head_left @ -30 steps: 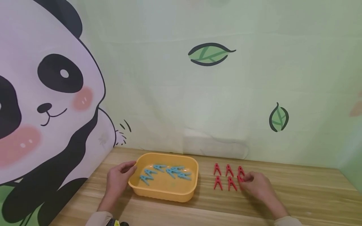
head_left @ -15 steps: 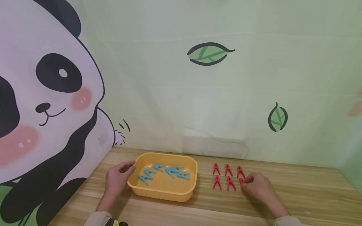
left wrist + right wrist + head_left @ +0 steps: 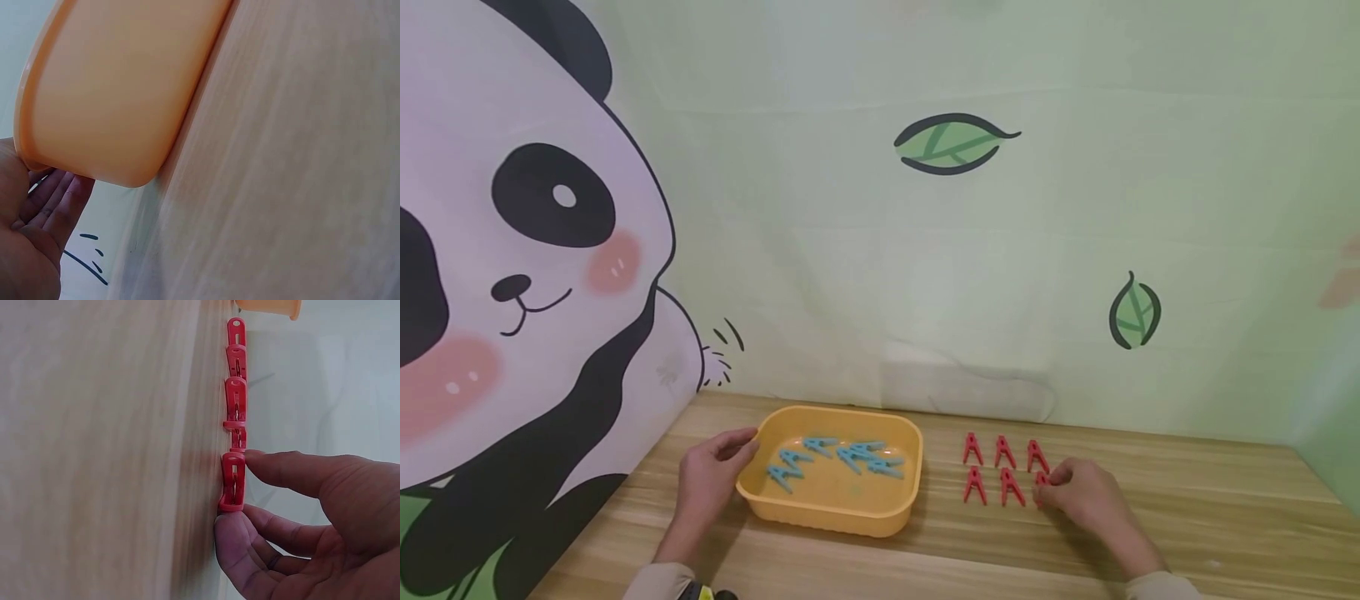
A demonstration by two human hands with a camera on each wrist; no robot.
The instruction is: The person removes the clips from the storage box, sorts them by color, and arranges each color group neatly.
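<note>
A yellow plastic basin (image 3: pixel 827 518) stands on the wooden table with several blue clothespins (image 3: pixel 793 458) lying inside. My left hand (image 3: pixel 706 483) holds the basin's left side at the rim; in the left wrist view its fingers (image 3: pixel 69 206) lie against the outer wall. To the right of the basin, red clothespins (image 3: pixel 973 485) lie in two rows, their jaws pointing towards me. At the right end of the front row, my right hand (image 3: pixel 1086 496) pinches a red clothespin (image 3: pixel 234 481) between thumb and fingers, and partly covers it in the head view.
The wooden tabletop (image 3: pixel 940 575) stretches in front of the basin and to the right. Behind it hangs a pale green cloth backdrop (image 3: pixel 820 275) with leaf prints. A panda-printed panel (image 3: pixel 535 333) borders the table on the left.
The pinched red clothespin has shifted slightly towards me and away from the one behind it. My left hand and the basin stay in place; the head view drifts slightly.
</note>
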